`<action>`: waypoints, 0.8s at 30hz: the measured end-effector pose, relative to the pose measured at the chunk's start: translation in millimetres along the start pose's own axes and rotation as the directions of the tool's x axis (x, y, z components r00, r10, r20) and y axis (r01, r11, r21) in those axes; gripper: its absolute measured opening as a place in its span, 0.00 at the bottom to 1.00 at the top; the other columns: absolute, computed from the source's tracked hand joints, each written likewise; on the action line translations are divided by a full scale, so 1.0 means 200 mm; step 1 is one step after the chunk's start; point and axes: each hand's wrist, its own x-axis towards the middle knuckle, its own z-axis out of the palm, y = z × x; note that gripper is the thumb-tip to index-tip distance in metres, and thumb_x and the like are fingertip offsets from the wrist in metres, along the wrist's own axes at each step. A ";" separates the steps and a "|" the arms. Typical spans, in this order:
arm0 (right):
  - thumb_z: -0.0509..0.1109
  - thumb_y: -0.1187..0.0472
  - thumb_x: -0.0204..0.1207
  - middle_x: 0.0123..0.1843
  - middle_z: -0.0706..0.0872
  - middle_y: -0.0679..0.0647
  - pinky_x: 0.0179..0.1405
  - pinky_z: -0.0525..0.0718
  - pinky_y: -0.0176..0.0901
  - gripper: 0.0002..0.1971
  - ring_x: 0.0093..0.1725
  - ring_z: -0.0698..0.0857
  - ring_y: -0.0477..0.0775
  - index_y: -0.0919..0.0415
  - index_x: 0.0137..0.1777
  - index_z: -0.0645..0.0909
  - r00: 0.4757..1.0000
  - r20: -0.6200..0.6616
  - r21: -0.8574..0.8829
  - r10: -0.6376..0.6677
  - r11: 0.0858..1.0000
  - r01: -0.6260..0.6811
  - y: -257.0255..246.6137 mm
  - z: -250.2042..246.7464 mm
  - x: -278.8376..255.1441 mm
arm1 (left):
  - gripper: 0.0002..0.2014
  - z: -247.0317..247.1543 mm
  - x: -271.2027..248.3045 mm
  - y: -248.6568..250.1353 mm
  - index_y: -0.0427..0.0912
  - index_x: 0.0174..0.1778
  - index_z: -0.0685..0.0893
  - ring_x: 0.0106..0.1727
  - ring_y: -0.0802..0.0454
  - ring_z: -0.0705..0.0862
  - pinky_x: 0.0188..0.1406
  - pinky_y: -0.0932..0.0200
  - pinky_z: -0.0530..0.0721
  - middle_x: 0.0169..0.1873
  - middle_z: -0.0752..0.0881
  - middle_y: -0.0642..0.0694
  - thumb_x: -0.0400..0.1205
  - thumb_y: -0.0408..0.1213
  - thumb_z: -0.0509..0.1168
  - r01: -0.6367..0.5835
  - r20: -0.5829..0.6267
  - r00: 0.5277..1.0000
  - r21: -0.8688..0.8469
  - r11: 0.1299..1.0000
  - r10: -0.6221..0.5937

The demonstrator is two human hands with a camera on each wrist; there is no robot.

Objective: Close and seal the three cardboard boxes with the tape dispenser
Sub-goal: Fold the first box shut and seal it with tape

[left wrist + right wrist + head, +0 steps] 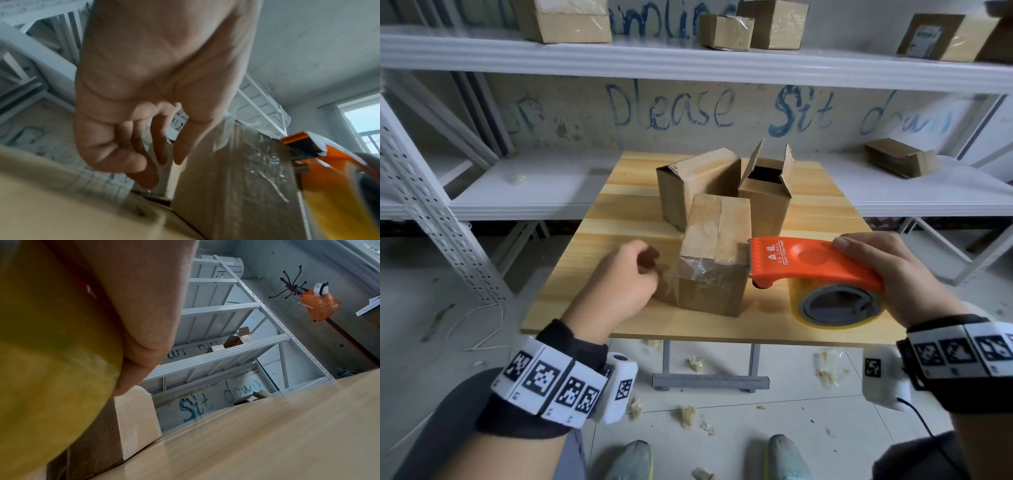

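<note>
Three cardboard boxes stand on the wooden table. The near box has clear tape across its closed top and down its front, also visible in the left wrist view as the near box. Behind it a back-left box has its flaps folded down, and a back-right box has its flaps standing up. My right hand grips the orange tape dispenser, whose toothed end sits at the near box's upper right edge. My left hand hovers just left of that box, fingers loosely curled and holding nothing.
White metal shelving runs behind and beside the table, with several other boxes on the top shelf and a flattened box on the right shelf. Scraps of tape litter the floor under the table's near edge.
</note>
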 end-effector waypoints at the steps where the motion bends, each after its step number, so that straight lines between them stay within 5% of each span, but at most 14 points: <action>1: 0.78 0.31 0.60 0.29 0.77 0.65 0.24 0.72 0.41 0.41 0.28 0.75 0.60 0.76 0.39 0.80 1.000 -0.006 -0.003 0.008 1.000 -0.008 0.00 0.00 0.00 | 0.18 -0.02 0.00 0.00 0.54 0.65 0.81 0.51 0.65 0.84 0.40 0.67 0.79 0.58 0.85 0.58 0.84 0.28 0.64 -0.065 -0.063 0.996 0.008 0.998 0.066; 4: 0.77 0.30 0.60 0.29 0.77 0.65 0.26 0.72 0.43 0.42 0.28 0.75 0.60 0.77 0.40 0.80 1.000 -0.018 -0.014 0.003 1.000 -0.003 0.01 0.00 0.01 | 0.29 -0.08 -0.04 0.04 0.56 0.66 0.79 0.66 0.67 0.81 0.56 0.67 0.81 0.66 0.81 0.61 0.77 0.18 0.59 -0.365 -0.146 0.925 -0.077 0.928 0.352; 6: 0.77 0.28 0.60 0.29 0.77 0.64 0.27 0.72 0.44 0.43 0.28 0.76 0.60 0.76 0.40 0.80 1.000 -0.018 -0.016 0.000 1.000 -0.001 0.01 0.00 0.01 | 0.35 -0.08 -0.07 0.07 0.55 0.71 0.78 0.76 0.65 0.73 0.72 0.63 0.73 0.72 0.77 0.65 0.74 0.17 0.60 -0.506 -0.003 0.861 -0.099 0.857 0.508; 8: 0.74 0.32 0.67 0.27 0.79 0.58 0.28 0.75 0.41 0.32 0.28 0.78 0.57 0.68 0.36 0.84 0.999 -0.032 -0.018 0.017 1.000 -0.018 0.00 0.02 0.00 | 0.35 -0.06 -0.07 0.07 0.57 0.76 0.76 0.83 0.67 0.63 0.81 0.65 0.60 0.78 0.71 0.69 0.76 0.20 0.65 -0.552 0.142 0.817 -0.090 0.829 0.560; 10: 0.70 0.36 0.72 0.24 0.81 0.50 0.28 0.78 0.35 0.23 0.27 0.80 0.50 0.56 0.31 0.88 0.999 -0.029 -0.005 0.043 0.999 -0.043 -0.02 0.04 -0.01 | 0.34 -0.01 -0.05 0.06 0.61 0.78 0.76 0.85 0.71 0.56 0.83 0.62 0.54 0.80 0.68 0.72 0.77 0.32 0.75 -0.572 0.155 0.806 -0.044 0.819 0.571; 12: 0.72 0.35 0.72 0.27 0.82 0.50 0.28 0.77 0.34 0.25 0.29 0.80 0.49 0.60 0.35 0.88 0.998 0.045 -0.001 0.037 0.999 -0.037 -0.02 0.05 -0.01 | 0.37 0.03 -0.04 0.05 0.63 0.77 0.77 0.84 0.72 0.57 0.84 0.56 0.58 0.79 0.69 0.73 0.72 0.42 0.81 -0.574 0.095 0.815 0.002 0.819 0.572; 16: 0.72 0.39 0.76 0.28 0.78 0.51 0.27 0.71 0.35 0.24 0.28 0.76 0.49 0.61 0.33 0.82 0.991 0.120 -0.055 0.055 0.997 -0.048 -0.01 0.05 -0.02 | 0.31 0.08 0.00 0.05 0.59 0.71 0.84 0.81 0.69 0.67 0.78 0.64 0.67 0.74 0.78 0.69 0.72 0.36 0.80 -0.582 -0.089 0.804 0.082 0.809 0.588; 20: 0.77 0.24 0.57 0.37 0.83 0.61 0.40 0.72 0.49 0.40 0.38 0.78 0.59 0.66 0.44 0.86 0.993 0.085 -0.016 0.088 0.996 -0.086 0.02 0.01 -0.02 | 0.28 0.06 0.03 0.05 0.54 0.69 0.86 0.81 0.63 0.70 0.82 0.47 0.70 0.73 0.80 0.63 0.72 0.37 0.81 -0.603 -0.067 0.790 0.096 0.792 0.609; 24: 0.80 0.22 0.46 0.40 0.82 0.65 0.49 0.70 0.56 0.44 0.42 0.78 0.61 0.64 0.44 0.86 0.991 0.077 0.008 0.113 0.993 -0.114 0.01 0.00 -0.04 | 0.27 0.06 0.04 0.06 0.53 0.68 0.86 0.81 0.63 0.70 0.82 0.45 0.69 0.73 0.80 0.64 0.72 0.37 0.81 -0.608 -0.043 0.787 0.107 0.786 0.615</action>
